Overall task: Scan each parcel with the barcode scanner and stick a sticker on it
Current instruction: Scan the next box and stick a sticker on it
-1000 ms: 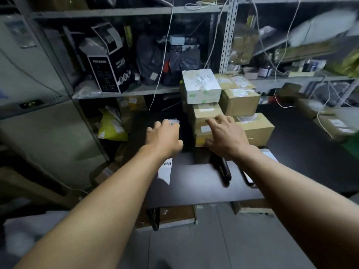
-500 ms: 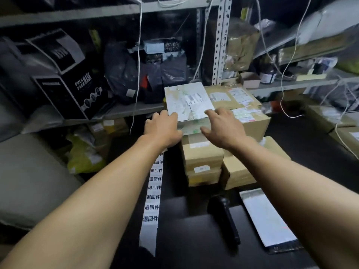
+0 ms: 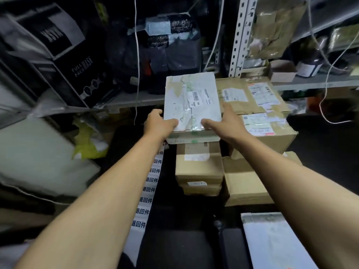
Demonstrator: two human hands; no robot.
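The white parcel sits on top of the stack of brown boxes, at the far side of the dark table. Both hands are clamped on it: the left hand grips its near left corner with the thumb on top, and the right hand holds its near right edge, thumb across the top, fingers along the side.

To take it well, lift straight up with even pressure from both sides, so the smaller boxes beneath stay put, then bring it toward the near table edge where there is room to scan.

The parcel lies flat, label facing up. Its long axis runs away from the person, tipped slightly right at the far end. Left of the stack a sticker strip trails toward the person; a white mailer lies nearer, to the right.
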